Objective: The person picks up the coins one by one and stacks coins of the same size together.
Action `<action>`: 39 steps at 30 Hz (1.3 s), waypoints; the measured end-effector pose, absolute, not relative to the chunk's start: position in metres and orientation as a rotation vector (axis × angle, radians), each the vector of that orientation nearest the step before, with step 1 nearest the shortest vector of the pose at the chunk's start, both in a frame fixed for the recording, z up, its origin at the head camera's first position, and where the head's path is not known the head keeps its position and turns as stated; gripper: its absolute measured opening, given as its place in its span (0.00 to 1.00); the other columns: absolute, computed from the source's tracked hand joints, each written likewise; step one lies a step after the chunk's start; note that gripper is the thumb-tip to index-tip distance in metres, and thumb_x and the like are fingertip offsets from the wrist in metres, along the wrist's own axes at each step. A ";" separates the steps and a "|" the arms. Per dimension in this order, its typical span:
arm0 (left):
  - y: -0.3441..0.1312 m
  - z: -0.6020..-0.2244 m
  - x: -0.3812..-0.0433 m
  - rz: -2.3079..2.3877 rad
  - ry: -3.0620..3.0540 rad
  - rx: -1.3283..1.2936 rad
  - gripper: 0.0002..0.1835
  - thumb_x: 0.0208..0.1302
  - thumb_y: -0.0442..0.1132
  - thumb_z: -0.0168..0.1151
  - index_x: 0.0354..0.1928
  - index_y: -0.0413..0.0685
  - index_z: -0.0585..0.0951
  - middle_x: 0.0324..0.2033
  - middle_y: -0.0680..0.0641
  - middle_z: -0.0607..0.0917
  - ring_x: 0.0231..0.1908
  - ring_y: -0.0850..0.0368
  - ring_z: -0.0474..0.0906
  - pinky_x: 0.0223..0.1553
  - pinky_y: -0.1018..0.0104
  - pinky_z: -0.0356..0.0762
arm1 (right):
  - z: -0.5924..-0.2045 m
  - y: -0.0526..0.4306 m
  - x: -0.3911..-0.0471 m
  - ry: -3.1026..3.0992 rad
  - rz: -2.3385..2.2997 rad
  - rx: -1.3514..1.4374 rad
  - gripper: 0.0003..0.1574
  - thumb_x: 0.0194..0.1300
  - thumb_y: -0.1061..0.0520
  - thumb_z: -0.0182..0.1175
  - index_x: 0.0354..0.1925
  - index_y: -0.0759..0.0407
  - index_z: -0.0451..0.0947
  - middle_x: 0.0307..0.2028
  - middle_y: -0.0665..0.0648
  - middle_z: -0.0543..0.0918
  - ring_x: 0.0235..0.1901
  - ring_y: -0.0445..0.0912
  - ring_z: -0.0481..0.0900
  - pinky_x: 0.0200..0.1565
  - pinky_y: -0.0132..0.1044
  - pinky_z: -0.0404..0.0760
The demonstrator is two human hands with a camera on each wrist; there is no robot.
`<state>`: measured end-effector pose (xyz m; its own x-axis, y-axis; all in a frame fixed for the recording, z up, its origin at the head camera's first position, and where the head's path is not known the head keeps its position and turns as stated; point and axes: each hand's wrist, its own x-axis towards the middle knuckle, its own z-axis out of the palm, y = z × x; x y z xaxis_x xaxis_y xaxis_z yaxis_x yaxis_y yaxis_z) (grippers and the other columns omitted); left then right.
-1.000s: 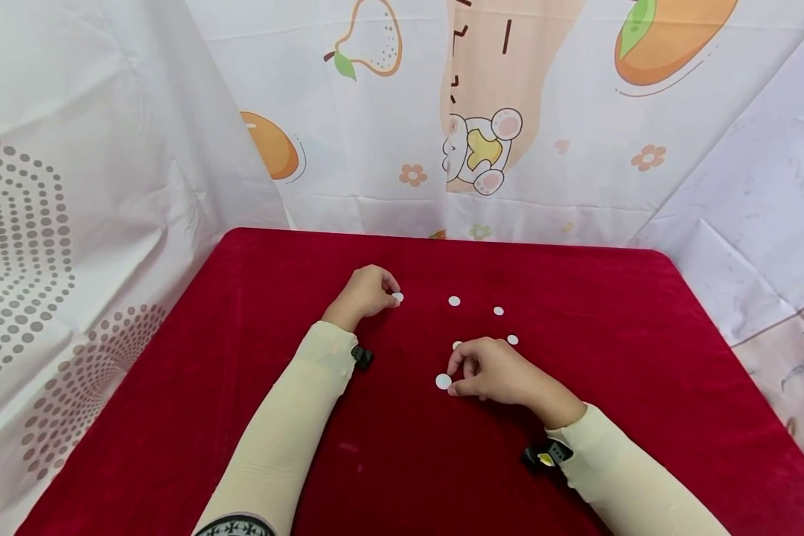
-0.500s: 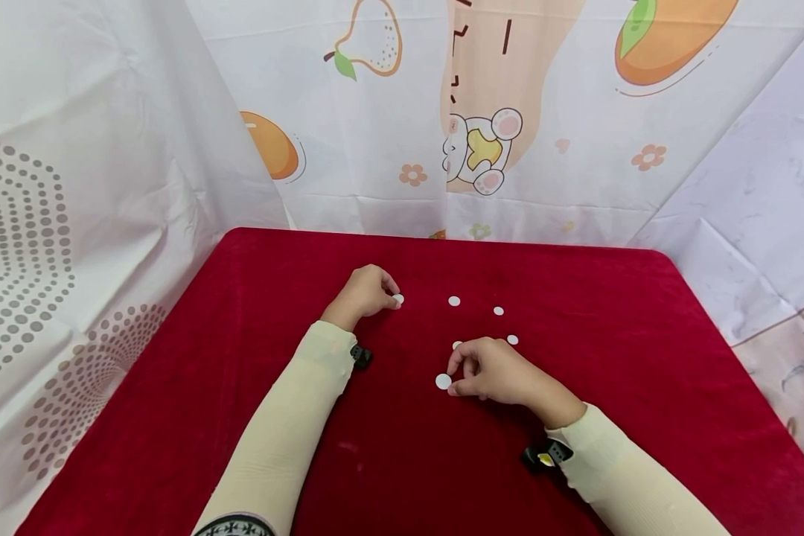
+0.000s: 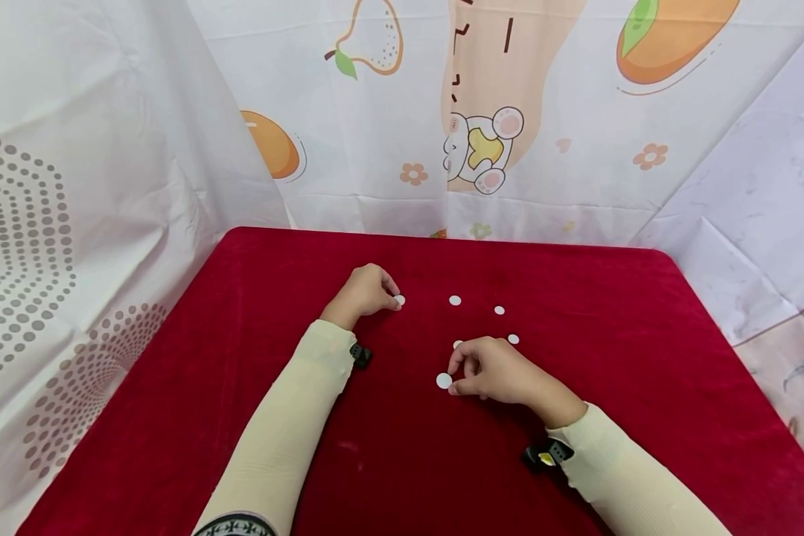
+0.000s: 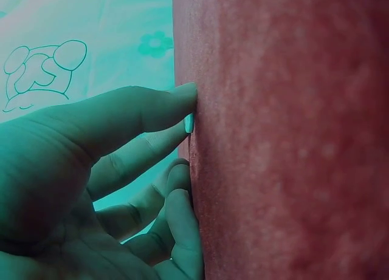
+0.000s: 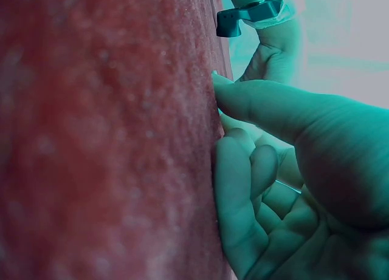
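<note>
My left hand (image 3: 368,290) is at the far left part of the red cloth, pinching a small flat white disc (image 3: 400,300) by its edge. In the left wrist view that disc (image 4: 189,123) shows edge-on between thumb and finger, close to the cloth. Nearer the front, my right hand (image 3: 492,370) holds the right edge of another white disc (image 3: 444,380) between thumb and index finger. Its other fingers are curled beneath, as the right wrist view of the hand (image 5: 273,170) shows. Most of that disc lies visible on the cloth.
More white discs lie behind the right hand: one at the back middle (image 3: 455,301), one to its right (image 3: 499,310), and one by the knuckles (image 3: 513,339). Another disc (image 3: 458,344) is partly covered by the right hand. A printed curtain (image 3: 375,149) hangs behind the red-covered table (image 3: 275,260).
The disc in the left hand has shifted very slightly toward me along with the fingertips. The right hand and the other discs stay where they were.
</note>
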<state>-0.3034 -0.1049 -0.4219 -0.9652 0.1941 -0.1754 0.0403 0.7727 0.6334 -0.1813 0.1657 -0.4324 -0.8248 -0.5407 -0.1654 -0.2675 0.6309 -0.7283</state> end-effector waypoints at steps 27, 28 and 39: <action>-0.102 -0.419 -0.299 0.858 2.823 0.342 0.08 0.60 0.43 0.77 0.27 0.51 0.88 0.29 0.51 0.86 0.38 0.52 0.79 0.39 0.60 0.81 | -0.434 0.166 -0.183 2.475 -1.029 -0.650 0.13 0.58 0.54 0.78 0.37 0.47 0.83 0.18 0.48 0.79 0.14 0.43 0.77 0.23 0.37 0.78; -0.102 -0.419 -0.299 0.859 2.822 0.350 0.08 0.60 0.44 0.77 0.27 0.51 0.88 0.28 0.51 0.86 0.38 0.52 0.79 0.39 0.60 0.81 | -0.434 0.165 -0.183 2.474 -1.032 -0.651 0.13 0.58 0.54 0.78 0.37 0.47 0.83 0.18 0.48 0.79 0.14 0.42 0.77 0.23 0.36 0.78; -0.096 -0.405 -0.292 0.856 2.801 0.399 0.07 0.60 0.44 0.76 0.29 0.51 0.88 0.29 0.52 0.86 0.37 0.52 0.79 0.38 0.60 0.81 | -0.435 0.165 -0.183 2.469 -1.024 -0.645 0.13 0.57 0.54 0.79 0.37 0.47 0.83 0.18 0.49 0.80 0.14 0.43 0.77 0.23 0.37 0.78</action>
<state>-0.2922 -0.0956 -0.4054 -0.9467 0.3072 -0.0971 0.2005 0.7975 0.5691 -0.1835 0.1655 -0.4346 -0.8185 -0.5475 -0.1744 -0.2632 0.6271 -0.7331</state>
